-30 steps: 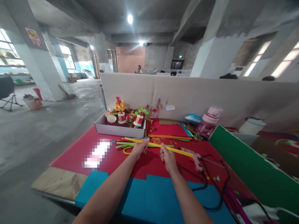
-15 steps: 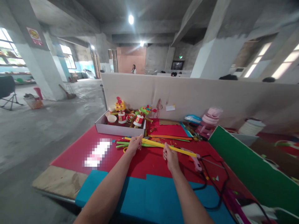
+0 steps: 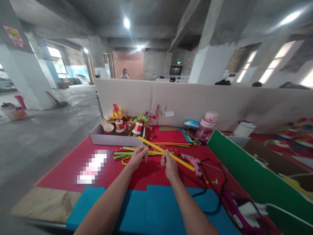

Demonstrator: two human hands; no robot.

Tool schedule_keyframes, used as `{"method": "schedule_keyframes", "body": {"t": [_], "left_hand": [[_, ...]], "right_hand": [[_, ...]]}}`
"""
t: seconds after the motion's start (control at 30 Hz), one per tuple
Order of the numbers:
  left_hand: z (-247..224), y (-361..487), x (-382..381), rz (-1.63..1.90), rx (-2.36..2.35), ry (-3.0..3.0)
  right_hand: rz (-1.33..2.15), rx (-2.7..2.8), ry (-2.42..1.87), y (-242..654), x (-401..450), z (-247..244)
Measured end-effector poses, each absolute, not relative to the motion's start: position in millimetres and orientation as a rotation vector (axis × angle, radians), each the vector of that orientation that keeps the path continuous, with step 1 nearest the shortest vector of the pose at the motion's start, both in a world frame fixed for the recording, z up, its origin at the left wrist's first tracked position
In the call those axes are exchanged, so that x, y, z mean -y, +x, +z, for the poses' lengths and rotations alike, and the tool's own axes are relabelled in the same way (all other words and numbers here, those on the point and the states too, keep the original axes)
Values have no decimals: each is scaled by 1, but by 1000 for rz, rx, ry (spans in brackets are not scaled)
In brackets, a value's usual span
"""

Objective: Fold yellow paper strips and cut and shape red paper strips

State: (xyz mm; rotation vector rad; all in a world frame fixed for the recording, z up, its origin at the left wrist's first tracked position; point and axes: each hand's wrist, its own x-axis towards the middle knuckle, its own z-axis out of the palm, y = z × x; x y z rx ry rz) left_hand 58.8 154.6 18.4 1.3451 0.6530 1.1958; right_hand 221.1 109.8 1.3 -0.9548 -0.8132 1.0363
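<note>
A long yellow paper strip is pinched in my right hand, slanting from upper left to lower right above the red tabletop. My left hand is just left of it, fingers loosely curled and apart, with nothing seen in them. Behind and under my left hand lie green paper strips and more yellow strips, partly hidden by it. A yellow loop, perhaps a scissors handle, shows beside my left wrist. The pink glue gun lies to the right of my right hand, near the strip's lower end.
A white box at the back left holds paper cups and paper-cup puppets. Blue sheets cover the front edge. A green divider stands at right, near a black cable and a purple power strip. A person stands far behind.
The yellow strip's left end has come out of my left hand and swung upward. My right hand still grips it. The view has turned slightly to the right.
</note>
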Motion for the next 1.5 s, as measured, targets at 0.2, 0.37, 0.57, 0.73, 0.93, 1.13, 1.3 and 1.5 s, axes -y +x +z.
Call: {"method": "schedule_keyframes", "body": {"t": [0.2, 0.37, 0.57, 0.73, 0.93, 1.13, 1.3, 1.5], "left_hand": [[8, 83, -136, 892, -728, 1534], [10, 80, -136, 1006, -866, 1509], [12, 70, -150, 1091, -892, 1493], [11, 54, -166, 1239, -889, 1347], [14, 43, -171, 1365, -893, 1272], [23, 37, -171, 1605, -912, 1141], [21, 49, -163, 1433, -808, 1355], [15, 67, -149, 1102, -777, 1475]], "right_hand": [[1074, 961, -1033, 199, -105, -5], [1108, 987, -1041, 202, -105, -4], [1088, 902, -1076, 216, -106, 4], [1081, 863, -1078, 230, -109, 1], [1053, 860, -1106, 234, -111, -6], [1032, 734, -992, 237, -110, 2], [1089, 694, -903, 230, -110, 5], [1132, 888, -997, 214, -107, 1]]}}
